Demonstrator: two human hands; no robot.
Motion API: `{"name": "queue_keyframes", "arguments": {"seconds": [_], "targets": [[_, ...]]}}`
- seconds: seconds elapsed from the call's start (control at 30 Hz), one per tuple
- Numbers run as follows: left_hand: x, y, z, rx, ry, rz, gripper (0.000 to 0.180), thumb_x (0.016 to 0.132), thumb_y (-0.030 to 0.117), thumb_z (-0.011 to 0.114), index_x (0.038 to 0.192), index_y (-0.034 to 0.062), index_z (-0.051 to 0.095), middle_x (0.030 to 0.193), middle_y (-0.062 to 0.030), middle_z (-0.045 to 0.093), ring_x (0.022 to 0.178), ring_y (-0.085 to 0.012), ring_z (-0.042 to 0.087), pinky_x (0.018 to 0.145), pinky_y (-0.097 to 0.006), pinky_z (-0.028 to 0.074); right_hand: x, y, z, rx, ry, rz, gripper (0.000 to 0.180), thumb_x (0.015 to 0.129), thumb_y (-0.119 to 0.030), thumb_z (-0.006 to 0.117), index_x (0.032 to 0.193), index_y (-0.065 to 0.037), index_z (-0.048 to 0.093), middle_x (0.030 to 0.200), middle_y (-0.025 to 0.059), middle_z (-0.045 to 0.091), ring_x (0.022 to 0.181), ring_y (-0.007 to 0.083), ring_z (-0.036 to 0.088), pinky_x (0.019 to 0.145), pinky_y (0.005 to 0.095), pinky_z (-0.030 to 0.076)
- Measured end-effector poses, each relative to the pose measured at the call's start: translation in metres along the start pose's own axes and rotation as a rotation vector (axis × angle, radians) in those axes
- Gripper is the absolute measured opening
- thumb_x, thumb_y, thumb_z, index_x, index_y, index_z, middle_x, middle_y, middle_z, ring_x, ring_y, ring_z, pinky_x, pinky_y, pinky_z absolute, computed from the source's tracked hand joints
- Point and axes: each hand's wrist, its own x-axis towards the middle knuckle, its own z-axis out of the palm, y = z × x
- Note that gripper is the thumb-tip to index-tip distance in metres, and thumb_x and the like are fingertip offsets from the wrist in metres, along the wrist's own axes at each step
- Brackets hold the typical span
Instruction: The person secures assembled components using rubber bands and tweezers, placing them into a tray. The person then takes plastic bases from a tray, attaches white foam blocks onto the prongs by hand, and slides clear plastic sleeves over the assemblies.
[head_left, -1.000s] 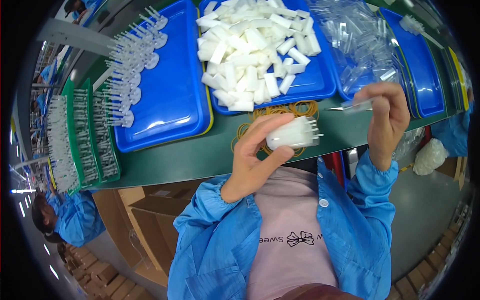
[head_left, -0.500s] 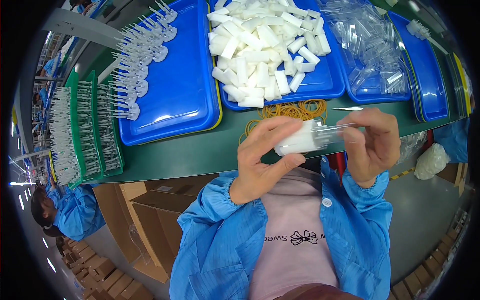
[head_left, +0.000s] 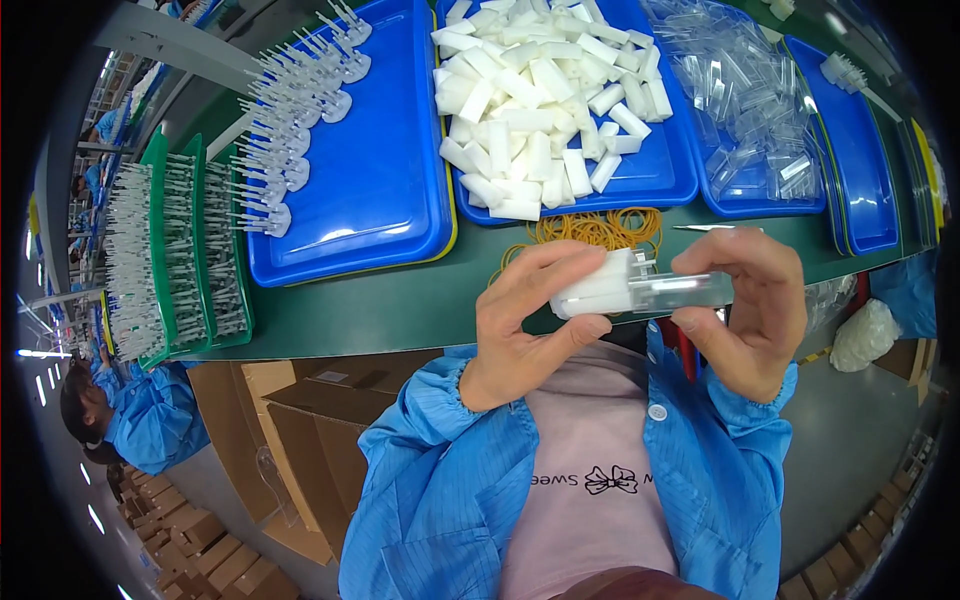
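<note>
In front of my chest, my left hand (head_left: pixel 535 325) has its thumb and fingers wrapped round a white block-shaped piece (head_left: pixel 592 292). Pale, thin parts show at the piece's right end, where a clear plastic sleeve (head_left: pixel 690 290) lies in line with it. The thumb and forefinger of my right hand (head_left: pixel 750 305) are at the sleeve's two long edges, with its free end toward the palm. How far the sleeve overlaps the white piece is hard to make out. Just beyond my hands lies a heap of tan rubber bands (head_left: pixel 610 228) on the green table (head_left: pixel 350 315).
Blue trays hold white blocks (head_left: pixel 540 120), clear plastic sleeves (head_left: pixel 735 90) and white pronged parts (head_left: pixel 285 150). A thin pointed tool (head_left: pixel 715 228) lies near the rubber bands. Green racks (head_left: pixel 160 250) of pronged parts stand left. Below are cardboard boxes (head_left: pixel 320 410); a co-worker (head_left: pixel 150 420) sits left.
My right thumb and forefinger have spread from the sleeve's end to its two edges, so more of the sleeve shows. My left hand keeps its hold. The view has shifted slightly.
</note>
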Motion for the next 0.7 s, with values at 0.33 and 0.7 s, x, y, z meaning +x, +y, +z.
{"name": "queue_keyframes", "arguments": {"seconds": [0.33, 0.7], "targets": [[-0.004, -0.003, 0.001, 0.037, 0.036, 0.032, 0.043, 0.072, 0.007, 0.076, 0.114, 0.0036, 0.065, 0.111, -0.0149, 0.061, 0.096, -0.0255, 0.06, 0.079, -0.032, 0.049, -0.012, 0.008, 0.014, -0.241, 0.053, -0.089, 0.049, 0.066, 0.005, 0.076, 0.111, 0.0, 0.058, 0.095, 0.0136, 0.066, 0.083, 0.0279, 0.063, 0.071, 0.0345, 0.048], [0.002, 0.004, 0.001, 0.139, 0.014, 0.075, 0.041, 0.07, 0.005, 0.076, 0.11, 0.005, 0.068, 0.108, -0.0142, 0.061, 0.089, -0.0241, 0.062, 0.072, -0.031, 0.051, -0.017, 0.013, 0.017, -0.009, 0.099, 0.111, 0.043, 0.068, 0.003, 0.074, 0.108, 0.0, 0.058, 0.094, 0.0111, 0.065, 0.087, 0.0224, 0.061, 0.075, 0.0308, 0.049]]}}
